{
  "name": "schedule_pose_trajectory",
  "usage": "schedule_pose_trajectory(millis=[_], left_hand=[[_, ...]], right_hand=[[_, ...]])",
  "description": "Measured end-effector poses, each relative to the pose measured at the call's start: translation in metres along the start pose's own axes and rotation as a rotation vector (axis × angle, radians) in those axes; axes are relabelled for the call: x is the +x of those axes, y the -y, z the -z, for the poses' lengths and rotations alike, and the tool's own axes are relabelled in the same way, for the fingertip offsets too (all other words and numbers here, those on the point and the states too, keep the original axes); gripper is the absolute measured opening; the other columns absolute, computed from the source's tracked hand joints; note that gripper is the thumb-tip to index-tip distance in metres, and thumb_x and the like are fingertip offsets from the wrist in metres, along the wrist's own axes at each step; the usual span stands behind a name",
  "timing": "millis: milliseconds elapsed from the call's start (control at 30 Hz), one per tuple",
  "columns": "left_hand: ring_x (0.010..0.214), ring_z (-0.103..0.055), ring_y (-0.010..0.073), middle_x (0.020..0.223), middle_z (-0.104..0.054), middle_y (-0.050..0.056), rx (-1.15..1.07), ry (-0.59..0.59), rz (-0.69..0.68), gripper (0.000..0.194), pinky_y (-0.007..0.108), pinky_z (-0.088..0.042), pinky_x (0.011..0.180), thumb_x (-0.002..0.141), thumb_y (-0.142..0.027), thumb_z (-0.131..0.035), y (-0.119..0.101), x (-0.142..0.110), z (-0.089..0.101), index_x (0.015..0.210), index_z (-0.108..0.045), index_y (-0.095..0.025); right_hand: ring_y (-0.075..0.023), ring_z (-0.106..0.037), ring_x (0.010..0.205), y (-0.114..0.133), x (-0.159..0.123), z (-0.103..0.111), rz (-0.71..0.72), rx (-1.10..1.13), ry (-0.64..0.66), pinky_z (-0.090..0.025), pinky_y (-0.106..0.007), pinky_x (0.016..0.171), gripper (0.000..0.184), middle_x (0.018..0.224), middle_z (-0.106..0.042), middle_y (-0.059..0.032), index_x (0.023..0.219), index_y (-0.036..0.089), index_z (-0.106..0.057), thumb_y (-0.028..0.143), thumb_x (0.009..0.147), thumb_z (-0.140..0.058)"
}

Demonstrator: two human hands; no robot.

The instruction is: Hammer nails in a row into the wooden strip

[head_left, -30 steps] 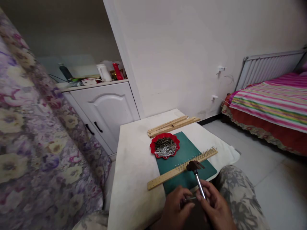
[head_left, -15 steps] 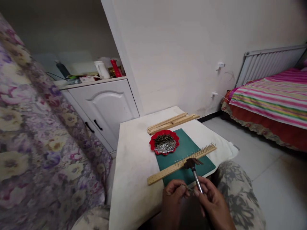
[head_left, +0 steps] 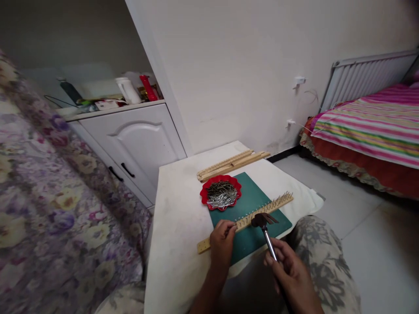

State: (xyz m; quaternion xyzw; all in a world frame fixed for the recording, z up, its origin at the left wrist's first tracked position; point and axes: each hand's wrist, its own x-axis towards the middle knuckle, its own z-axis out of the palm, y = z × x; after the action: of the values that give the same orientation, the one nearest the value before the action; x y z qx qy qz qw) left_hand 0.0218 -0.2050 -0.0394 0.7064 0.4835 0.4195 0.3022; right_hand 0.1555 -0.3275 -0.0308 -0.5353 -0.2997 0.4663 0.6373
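My left hand (head_left: 223,239) is closed in a pinch over the wooden strip (head_left: 253,217), its fingertips at the end of the row of upright nails. Between those fingertips is a nail (head_left: 235,223), mostly hidden. Several nails stand along the right part of the strip, while the bare left end shows small holes. My right hand (head_left: 290,268) grips a claw hammer (head_left: 269,242) by its shaft, and the dark head hovers just in front of the strip. Under the strip lies a green mat (head_left: 252,240). A red scalloped bowl (head_left: 203,195) full of loose nails sits behind my left hand.
More wooden strips (head_left: 229,165) lie at the back of the cloth-covered table (head_left: 176,218). A floral curtain (head_left: 81,196) hangs at the left beside a white cabinet (head_left: 140,144). My knee (head_left: 327,257) is by the table's right edge; a bed (head_left: 366,131) stands beyond.
My left hand has moved forward and left, from beside the hammer shaft to the wooden strip, carrying the nail. My right hand and the hammer stay nearly in place. The view has shifted slightly.
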Motion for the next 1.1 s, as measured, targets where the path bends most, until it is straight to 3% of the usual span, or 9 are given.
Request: schedule_pose_trajectory(millis=[433, 600, 700, 1100], left_hand=[[0.076, -0.06, 0.0136, 0.079, -0.062, 0.0, 0.044, -0.006, -0.044, 0.013, 0.023, -0.044, 0.07, 0.082, -0.022, -0.053, 0.008, 0.002, -0.006, 0.076, -0.064, -0.02], [0.075, -0.059, 0.0131, 0.078, -0.062, 0.0, 0.074, 0.0, -0.029, 0.013, 0.023, -0.042, 0.068, 0.081, -0.022, -0.053, 0.007, 0.003, -0.009, 0.075, -0.064, -0.02], [0.073, -0.058, 0.0122, 0.077, -0.061, -0.001, 0.073, 0.013, -0.017, 0.013, 0.022, -0.041, 0.067, 0.081, -0.021, -0.053, 0.003, 0.003, -0.009, 0.074, -0.064, -0.02], [0.065, -0.052, 0.01, 0.071, -0.055, -0.004, 0.12, 0.015, 0.001, 0.012, 0.021, -0.034, 0.061, 0.079, -0.016, -0.051, 0.007, 0.0, -0.011, 0.069, -0.058, -0.019]], right_hand=[[-0.0081, -0.042, 0.046, -0.002, 0.005, 0.007, 0.015, -0.063, 0.074, -0.032, -0.015, 0.034, 0.035, 0.071, -0.054, 0.0026, 0.111, 0.023, -0.054, 0.042, 0.083, -0.06], [-0.0152, -0.055, 0.065, 0.012, 0.008, 0.006, 0.064, -0.153, 0.194, -0.045, -0.022, 0.055, 0.028, 0.073, -0.057, 0.001, 0.111, 0.021, -0.056, 0.031, 0.085, -0.059], [-0.0182, -0.058, 0.074, 0.02, 0.009, 0.002, 0.102, -0.233, 0.271, -0.047, -0.027, 0.068, 0.025, 0.079, -0.061, -0.001, 0.108, 0.019, -0.059, 0.025, 0.083, -0.058], [-0.0198, -0.065, 0.08, 0.037, 0.015, -0.013, 0.215, -0.583, 0.365, -0.047, -0.027, 0.073, 0.025, 0.09, -0.069, -0.0045, 0.11, 0.019, -0.054, 0.019, 0.085, -0.05]])
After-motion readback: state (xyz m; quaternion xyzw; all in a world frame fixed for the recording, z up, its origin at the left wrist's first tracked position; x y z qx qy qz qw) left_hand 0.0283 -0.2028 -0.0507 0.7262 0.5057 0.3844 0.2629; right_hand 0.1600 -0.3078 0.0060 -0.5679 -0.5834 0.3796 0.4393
